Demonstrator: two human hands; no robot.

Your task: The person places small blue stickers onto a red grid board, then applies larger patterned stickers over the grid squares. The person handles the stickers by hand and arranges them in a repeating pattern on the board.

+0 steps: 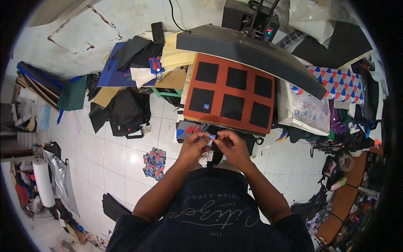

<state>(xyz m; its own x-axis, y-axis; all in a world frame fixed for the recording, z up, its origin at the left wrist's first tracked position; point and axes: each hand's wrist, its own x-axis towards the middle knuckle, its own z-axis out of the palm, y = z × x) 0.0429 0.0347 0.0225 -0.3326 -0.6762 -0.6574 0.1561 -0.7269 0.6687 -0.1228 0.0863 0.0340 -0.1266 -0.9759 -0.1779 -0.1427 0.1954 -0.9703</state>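
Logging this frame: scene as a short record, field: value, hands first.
left hand: fingertips pinching a small blue label
right hand: fingertips at that same label
pad: orange-red, in front of the person
black squares: six on the pad, two rows of three
second label: on the near-left square
press plate: dark, raised off the squares
patterned pieces: grey, red, blue; floor, left

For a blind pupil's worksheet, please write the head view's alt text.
The left hand and right hand hold a small blue label before an open heat press; on its orange pad lie six black squares, the near-left bearing a similar label.
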